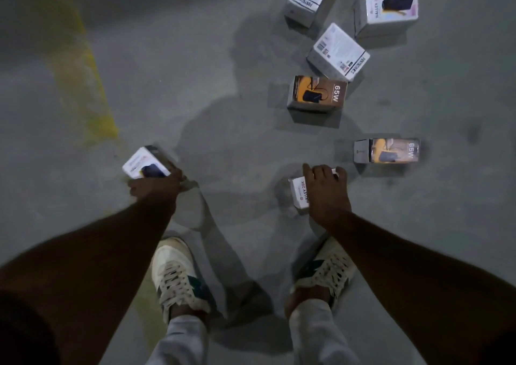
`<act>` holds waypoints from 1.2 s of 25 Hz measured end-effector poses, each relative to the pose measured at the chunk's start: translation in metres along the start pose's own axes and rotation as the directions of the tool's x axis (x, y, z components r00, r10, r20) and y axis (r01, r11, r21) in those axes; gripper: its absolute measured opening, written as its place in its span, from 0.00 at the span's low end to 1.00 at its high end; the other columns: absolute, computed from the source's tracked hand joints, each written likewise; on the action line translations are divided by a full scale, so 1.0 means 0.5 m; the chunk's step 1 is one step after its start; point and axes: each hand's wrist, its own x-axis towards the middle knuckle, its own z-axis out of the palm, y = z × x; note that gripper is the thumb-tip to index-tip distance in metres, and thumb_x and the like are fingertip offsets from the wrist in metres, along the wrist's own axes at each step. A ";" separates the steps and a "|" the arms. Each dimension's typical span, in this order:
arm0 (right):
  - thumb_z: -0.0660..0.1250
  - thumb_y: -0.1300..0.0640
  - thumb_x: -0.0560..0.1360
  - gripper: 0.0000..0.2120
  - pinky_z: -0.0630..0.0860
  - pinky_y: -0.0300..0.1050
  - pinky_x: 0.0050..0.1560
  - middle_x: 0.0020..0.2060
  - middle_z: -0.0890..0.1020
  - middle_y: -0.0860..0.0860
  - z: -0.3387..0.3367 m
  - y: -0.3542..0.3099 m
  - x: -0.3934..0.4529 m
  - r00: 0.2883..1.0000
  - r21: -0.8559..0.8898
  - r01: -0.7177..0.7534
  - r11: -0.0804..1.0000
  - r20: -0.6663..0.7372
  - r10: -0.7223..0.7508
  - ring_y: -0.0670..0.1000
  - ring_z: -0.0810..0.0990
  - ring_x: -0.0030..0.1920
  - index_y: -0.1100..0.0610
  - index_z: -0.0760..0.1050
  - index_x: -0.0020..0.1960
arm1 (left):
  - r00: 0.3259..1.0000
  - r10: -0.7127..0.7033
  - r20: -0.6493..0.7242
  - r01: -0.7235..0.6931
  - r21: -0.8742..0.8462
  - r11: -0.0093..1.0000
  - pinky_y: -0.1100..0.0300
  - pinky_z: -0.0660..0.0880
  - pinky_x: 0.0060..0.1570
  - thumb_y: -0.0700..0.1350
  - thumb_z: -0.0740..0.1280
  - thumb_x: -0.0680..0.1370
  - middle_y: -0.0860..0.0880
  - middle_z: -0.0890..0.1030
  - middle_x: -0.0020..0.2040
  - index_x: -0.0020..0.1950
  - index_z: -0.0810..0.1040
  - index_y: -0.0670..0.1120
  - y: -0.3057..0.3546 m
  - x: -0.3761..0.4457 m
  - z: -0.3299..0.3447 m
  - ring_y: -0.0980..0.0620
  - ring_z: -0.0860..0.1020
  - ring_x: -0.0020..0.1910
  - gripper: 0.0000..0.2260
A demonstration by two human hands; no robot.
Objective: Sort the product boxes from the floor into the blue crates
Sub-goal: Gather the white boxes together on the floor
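Gripping a small white cardboard box with a dark picture (146, 164) in our left hand (155, 187), we curl our right hand (325, 194) over a white "HALLEY 20K" carton (300, 195) on the matte grey concrete floor (223, 85); beyond our right fingertips (307, 169) lie two orange-printed "65W" boxes (318, 93).

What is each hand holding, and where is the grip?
Left hand grips a white box by its near end. Right hand clasps the HALLEY 20K box from above.

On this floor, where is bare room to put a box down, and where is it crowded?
Free: the wide grey floor between the yellow painted line and the 65W box, and the strip between the left hand and right hand. Crowded: the upper right, where the Portronics boxes and Halley 20K box cluster closely.
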 end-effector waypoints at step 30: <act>0.65 0.37 0.75 0.22 0.82 0.52 0.48 0.54 0.83 0.51 -0.085 0.200 -0.068 0.860 0.819 -0.175 -0.546 0.397 0.322 0.52 0.83 0.51 0.50 0.75 0.61 | 0.475 0.262 0.840 -0.247 -0.158 0.956 0.57 0.78 0.36 0.57 0.75 0.69 0.49 0.81 0.59 0.70 0.67 0.52 0.177 -0.487 0.141 0.49 0.83 0.52 0.33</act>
